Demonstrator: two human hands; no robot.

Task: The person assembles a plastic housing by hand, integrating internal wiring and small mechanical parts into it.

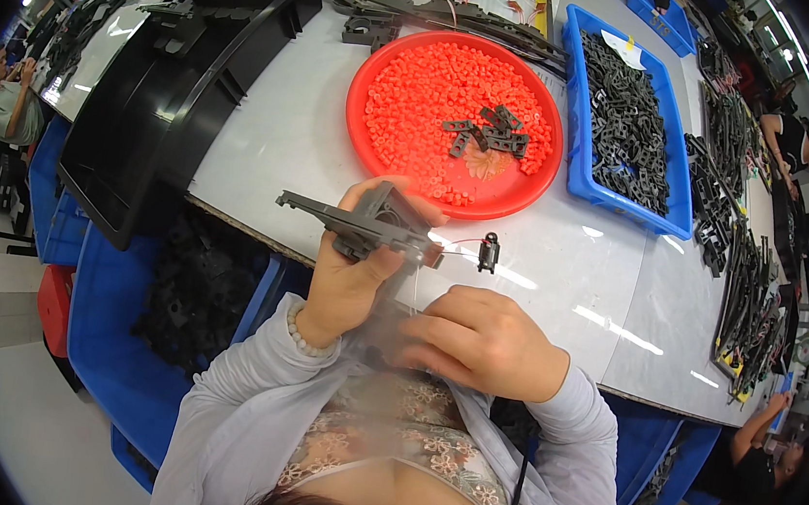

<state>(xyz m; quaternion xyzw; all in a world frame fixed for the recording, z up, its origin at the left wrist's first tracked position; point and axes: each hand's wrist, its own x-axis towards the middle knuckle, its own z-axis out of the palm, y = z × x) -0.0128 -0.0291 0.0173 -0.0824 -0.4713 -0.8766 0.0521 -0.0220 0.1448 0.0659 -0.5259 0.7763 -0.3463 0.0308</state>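
My left hand (348,281) grips a dark grey plastic part (383,219) with a long flat arm, holding it up over the table's front edge. From its right side a thin red wire leads to a small black cylindrical piece (489,252) that hangs free. A pale thin wire (416,288) runs down from the part toward my right hand (474,342). The fingers of that hand are curled together below the part, slightly blurred. What lies between them is hidden.
Beyond my hands stands a red round tray (358,112) of small red pieces and several black clips (500,135). A blue bin (573,123) of black parts is to its right. At left is a large black trough (161,102); below it, a blue crate (104,340).
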